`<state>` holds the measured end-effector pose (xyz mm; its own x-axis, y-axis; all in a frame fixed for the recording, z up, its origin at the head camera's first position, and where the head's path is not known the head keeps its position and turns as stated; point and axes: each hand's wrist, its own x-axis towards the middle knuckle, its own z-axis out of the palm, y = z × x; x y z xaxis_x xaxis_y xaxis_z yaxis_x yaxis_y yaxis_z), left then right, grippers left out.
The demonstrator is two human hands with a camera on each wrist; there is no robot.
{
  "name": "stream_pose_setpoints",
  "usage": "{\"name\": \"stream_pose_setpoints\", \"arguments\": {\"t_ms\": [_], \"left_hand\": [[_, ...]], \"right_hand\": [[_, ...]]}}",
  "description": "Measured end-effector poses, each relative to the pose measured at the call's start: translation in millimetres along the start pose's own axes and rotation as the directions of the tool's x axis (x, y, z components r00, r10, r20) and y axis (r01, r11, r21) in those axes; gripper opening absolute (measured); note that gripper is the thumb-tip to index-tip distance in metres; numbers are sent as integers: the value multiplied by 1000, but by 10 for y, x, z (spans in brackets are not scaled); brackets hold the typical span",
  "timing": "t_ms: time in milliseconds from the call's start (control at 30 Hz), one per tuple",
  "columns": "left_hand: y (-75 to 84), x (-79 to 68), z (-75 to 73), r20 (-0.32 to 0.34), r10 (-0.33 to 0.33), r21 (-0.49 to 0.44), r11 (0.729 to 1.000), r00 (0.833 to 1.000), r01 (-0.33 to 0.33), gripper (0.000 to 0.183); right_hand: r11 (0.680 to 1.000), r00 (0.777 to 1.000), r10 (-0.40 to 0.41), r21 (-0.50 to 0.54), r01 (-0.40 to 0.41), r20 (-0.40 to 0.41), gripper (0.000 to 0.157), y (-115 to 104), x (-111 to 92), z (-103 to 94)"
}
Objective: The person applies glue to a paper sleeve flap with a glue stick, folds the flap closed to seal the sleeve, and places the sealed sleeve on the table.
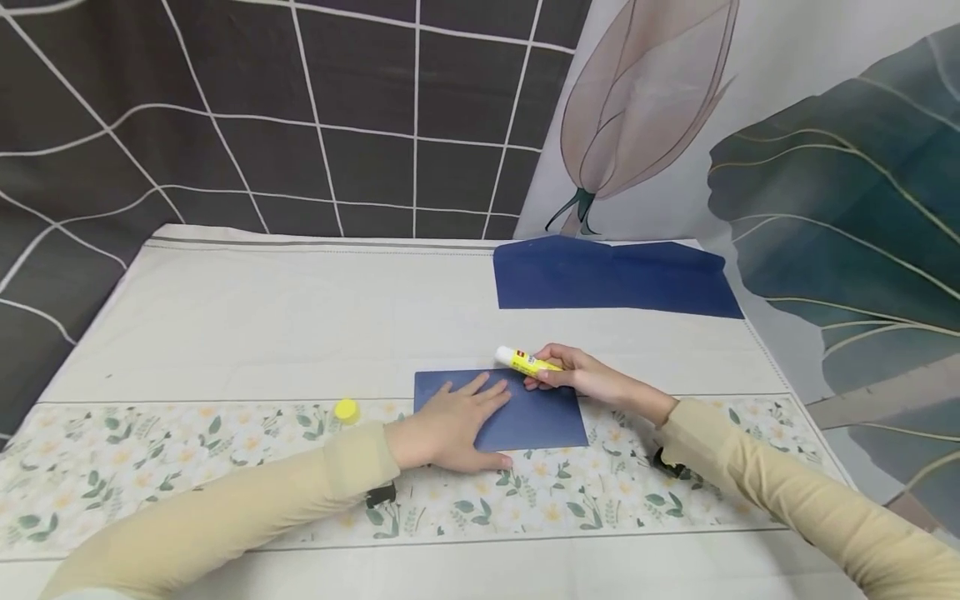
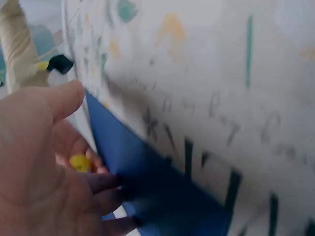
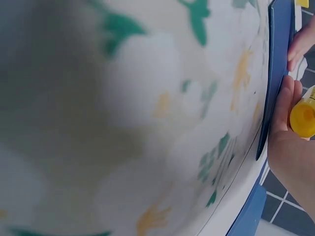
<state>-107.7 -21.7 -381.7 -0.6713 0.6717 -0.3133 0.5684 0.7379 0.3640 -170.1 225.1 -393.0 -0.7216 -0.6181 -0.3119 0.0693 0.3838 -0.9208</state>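
Left hand: your left hand (image 1: 457, 423) lies palm down, fingers straight and spread, across the left part of the blue paper rectangle (image 1: 538, 425); your thumb reaches just past its lower edge. You have nothing gripped on this side.

Right hand: your right hand (image 1: 577, 372) pinches a yellow glue stick (image 1: 527, 362) between curled fingers and thumb, near the rectangle's upper right edge. The stick is tilted, its white end pointing left toward the far edge; contact between that end and the paper cannot be told.

Surface: the rectangle lies before you on a white tablecloth (image 1: 262, 325), mostly over its floral band (image 1: 225, 454). A round yellow cap (image 1: 347, 411) sits left of the rectangle, apart from it, beyond your left sleeve (image 1: 247, 504). At the far right of the table lies wider navy paper (image 1: 615, 282), its top edge uneven.

Room: behind the table hangs dark grid-patterned fabric (image 1: 367, 162); to the right, pale fabric (image 1: 757, 58) bears large pink and teal plant motifs.
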Motion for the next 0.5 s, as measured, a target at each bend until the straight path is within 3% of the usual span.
{"name": "stream_pose_setpoints", "arguments": {"t_ms": [500], "left_hand": [[-320,-404,-155,73,-110,-54,992,991,114,86]], "right_hand": [[1000,999,30,3,-30,-45,34,14,-32,-31]]}}
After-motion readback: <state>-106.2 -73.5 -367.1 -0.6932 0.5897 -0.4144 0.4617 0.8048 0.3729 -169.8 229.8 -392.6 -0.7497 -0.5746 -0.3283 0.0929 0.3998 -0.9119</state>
